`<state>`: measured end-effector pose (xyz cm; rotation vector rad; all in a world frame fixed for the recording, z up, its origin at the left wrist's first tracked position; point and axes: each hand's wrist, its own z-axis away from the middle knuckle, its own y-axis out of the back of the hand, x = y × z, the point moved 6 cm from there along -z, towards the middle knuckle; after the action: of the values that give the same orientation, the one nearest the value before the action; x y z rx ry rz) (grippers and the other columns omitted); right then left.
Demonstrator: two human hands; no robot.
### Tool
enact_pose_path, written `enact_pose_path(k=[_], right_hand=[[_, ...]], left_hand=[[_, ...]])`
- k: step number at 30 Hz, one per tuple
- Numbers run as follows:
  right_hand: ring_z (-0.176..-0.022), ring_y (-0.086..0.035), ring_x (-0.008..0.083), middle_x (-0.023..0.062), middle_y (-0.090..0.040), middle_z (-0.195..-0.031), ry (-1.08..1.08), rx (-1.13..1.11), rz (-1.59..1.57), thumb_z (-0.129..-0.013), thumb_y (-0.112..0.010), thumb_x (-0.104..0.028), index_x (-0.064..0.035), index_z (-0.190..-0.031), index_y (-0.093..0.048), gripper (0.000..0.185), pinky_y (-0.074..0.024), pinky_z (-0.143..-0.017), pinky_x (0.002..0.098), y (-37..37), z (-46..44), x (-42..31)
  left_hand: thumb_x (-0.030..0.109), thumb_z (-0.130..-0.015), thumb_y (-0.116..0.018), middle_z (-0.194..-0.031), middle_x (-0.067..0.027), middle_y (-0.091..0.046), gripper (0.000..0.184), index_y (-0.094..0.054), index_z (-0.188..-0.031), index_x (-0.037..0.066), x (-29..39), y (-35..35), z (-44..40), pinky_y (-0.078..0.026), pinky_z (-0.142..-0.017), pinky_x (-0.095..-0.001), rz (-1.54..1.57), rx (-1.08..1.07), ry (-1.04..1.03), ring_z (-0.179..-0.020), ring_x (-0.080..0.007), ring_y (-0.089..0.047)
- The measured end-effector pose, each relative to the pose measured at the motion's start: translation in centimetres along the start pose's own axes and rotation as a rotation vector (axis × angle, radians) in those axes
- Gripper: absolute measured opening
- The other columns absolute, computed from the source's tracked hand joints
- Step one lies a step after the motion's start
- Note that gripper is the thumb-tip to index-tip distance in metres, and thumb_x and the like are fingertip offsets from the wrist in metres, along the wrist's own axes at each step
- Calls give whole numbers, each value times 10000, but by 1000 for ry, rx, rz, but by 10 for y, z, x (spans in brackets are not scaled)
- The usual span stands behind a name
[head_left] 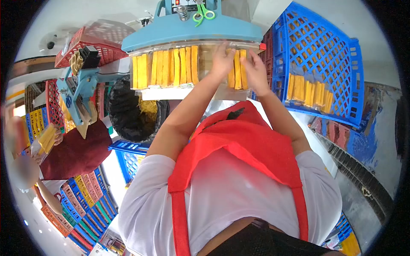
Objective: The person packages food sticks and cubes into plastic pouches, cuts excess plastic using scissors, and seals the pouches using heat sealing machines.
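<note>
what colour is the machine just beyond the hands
Light blue; the machine shows in the head view.

Left hand (221,63) near right hand (256,73), arms (181,112) forward

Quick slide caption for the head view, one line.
Left hand and right hand flank bagged yellow sticks at the front of a light-blue machine.

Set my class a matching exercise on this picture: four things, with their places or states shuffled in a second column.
1. Green-handled scissors
2. Black plastic bag
3. Row of clear plastic packs of yellow sticks
4. Blue lattice plastic crate

A. Along the front of the light-blue machine
B. On top of that machine
C. Right of that machine
D. Open, yellow scraps inside

Pairs: 1-B; 2-D; 3-A; 4-C
</note>
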<state>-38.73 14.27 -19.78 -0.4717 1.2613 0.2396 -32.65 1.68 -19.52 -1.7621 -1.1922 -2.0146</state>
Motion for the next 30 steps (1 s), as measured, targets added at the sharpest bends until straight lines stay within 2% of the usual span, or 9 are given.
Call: enact_pose_path(k=[3,5,7,11,13,18,22,23,30], right_hand=[[-948,-509,158,132,-526,-1055,169,-185,302,-795,-549,-113,76,-1185,-357,474,-412,-792,259,-3,17,8],[-943,-508,153,115,-521,-1064,24,-145,80,-795,-546,-118,61,-1194,-356,477,-414,-795,269,-2,14,18],[-948,-505,150,111,-514,-1076,50,-171,91,-800,-535,-101,58,-1203,-346,472,-411,-801,265,-7,14,14],[-958,-498,145,106,-507,-1090,96,-198,-13,-810,-500,-42,58,-1215,-333,449,-401,-817,253,-26,21,6],[-959,-497,142,104,-507,-1092,110,-213,-37,-811,-491,-29,58,-1219,-331,446,-397,-821,250,-37,19,10],[-964,-492,134,103,-507,-1094,67,-181,33,-811,-490,-23,57,-1229,-320,458,-392,-825,243,-63,24,12],[-957,-494,129,101,-510,-1088,109,-185,-44,-809,-499,-31,54,-1237,-308,477,-392,-820,240,-76,18,34],[-956,-494,127,101,-513,-1084,108,-180,-100,-807,-504,-34,50,-1239,-306,483,-393,-815,239,-80,18,37],[-966,-490,138,103,-513,-1085,56,-198,35,-804,-518,-62,33,-1236,-324,483,-386,-821,244,-82,17,34]], left_hand=[[208,-766,-534,-1102,-264,-436,421,-460,-1059,-85,5,1,2,-307,-910,-395,-94,77,-69,-1053,-357,-404],[203,-747,-546,-1059,-273,-442,414,-464,-1020,-98,6,2,-1,-314,-888,-423,-120,115,-96,-1010,-382,-413],[267,-773,-535,-1165,-266,-412,509,-434,-1125,-87,8,6,0,-275,-958,-368,-164,14,15,-1126,-355,-362],[295,-776,-534,-1170,-260,-413,533,-432,-1121,-98,22,27,17,-270,-962,-375,-45,53,71,-1145,-344,-350],[273,-772,-555,-1180,-229,-420,506,-441,-1140,-55,45,51,42,-282,-956,-368,-107,37,-149,-1150,-323,-359],[94,-769,-562,-1184,-155,-445,383,-477,-1138,36,56,125,93,-337,-910,-321,-168,-108,-188,-1094,-265,-433],[43,-789,-542,-1098,-90,-503,287,-521,-1074,16,7,182,141,-408,-801,-260,244,113,145,-987,-162,-494],[31,-793,-534,-1075,-87,-517,275,-516,-1063,-16,-1,196,156,-404,-807,-248,245,173,271,-938,-144,-515],[76,-816,-533,-967,-81,-577,224,-542,-1005,-43,-102,280,275,-404,-801,-229,115,654,429,-888,-123,-531]])
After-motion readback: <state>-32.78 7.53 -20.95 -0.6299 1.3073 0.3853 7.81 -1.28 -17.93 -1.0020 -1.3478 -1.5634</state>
